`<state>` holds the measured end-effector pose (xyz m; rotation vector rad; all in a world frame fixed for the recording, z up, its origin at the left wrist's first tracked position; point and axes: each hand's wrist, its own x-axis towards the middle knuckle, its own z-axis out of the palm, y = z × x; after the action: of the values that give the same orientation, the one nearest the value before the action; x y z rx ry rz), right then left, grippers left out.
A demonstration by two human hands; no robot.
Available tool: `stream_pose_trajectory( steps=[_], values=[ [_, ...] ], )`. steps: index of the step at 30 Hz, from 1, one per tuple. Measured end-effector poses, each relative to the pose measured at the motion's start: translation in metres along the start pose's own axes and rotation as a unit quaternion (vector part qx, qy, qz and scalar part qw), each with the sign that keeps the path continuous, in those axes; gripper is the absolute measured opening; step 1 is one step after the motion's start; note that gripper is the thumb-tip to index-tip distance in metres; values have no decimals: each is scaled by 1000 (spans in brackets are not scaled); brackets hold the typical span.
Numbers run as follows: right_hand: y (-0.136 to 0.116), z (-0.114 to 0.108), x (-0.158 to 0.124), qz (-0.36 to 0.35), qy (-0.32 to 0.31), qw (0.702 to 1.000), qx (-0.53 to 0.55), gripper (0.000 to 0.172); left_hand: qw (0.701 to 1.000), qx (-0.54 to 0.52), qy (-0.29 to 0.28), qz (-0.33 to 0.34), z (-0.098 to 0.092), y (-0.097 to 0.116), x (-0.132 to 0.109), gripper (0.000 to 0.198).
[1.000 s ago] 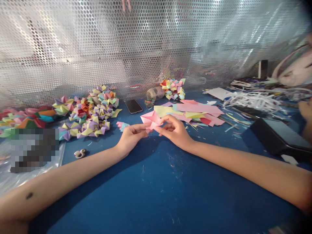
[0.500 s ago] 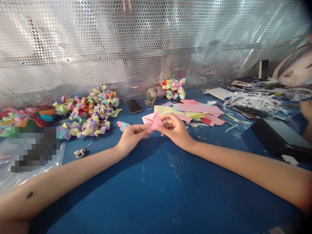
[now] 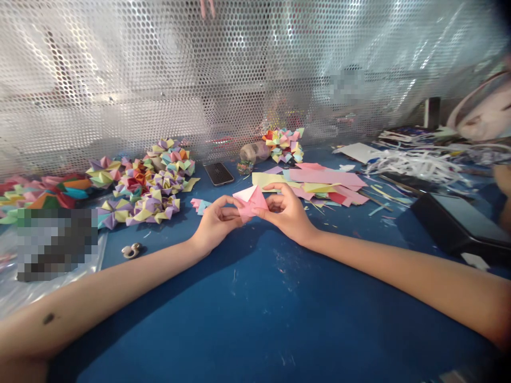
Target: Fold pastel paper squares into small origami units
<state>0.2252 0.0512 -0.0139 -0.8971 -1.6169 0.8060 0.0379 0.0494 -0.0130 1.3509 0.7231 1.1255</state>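
Between my two hands, just above the blue table, is a pink folded paper with raised creases. My left hand pinches its left side between thumb and fingers. On the right side, my right hand grips it, thumb in front and fingers curled behind. A small pink and blue folded piece lies just beyond my left hand. Past my right hand is a pile of pink and yellow paper strips.
Several multicoloured folded-paper clusters cover the left back. A phone lies behind my hands. Earbuds sit near my left forearm. White paper shreds and a black box-like object are at right. A perforated metal screen stands behind.
The pink paper has changed shape: its folds show a pale upper face now. The fingers of my left hand have lifted and curled more around its left edge.
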Motion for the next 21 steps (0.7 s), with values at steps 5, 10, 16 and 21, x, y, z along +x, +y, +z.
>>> stream_pose_trajectory(
  steps=[5,10,16,21],
  values=[
    [-1,0,1,3,4,1000,10,50,1000,4,8,11,1,0,0,38],
    [-2,0,1,6,11,1000,7,53,998,33,27,-46,2,-1,1,45],
    [-2,0,1,17,3,1000,-6,56,998,32,11,-59,2,-1,0,46],
    [0,-2,1,44,-40,998,10,58,999,24,-1,-47,2,-2,-1,48]
  ],
)
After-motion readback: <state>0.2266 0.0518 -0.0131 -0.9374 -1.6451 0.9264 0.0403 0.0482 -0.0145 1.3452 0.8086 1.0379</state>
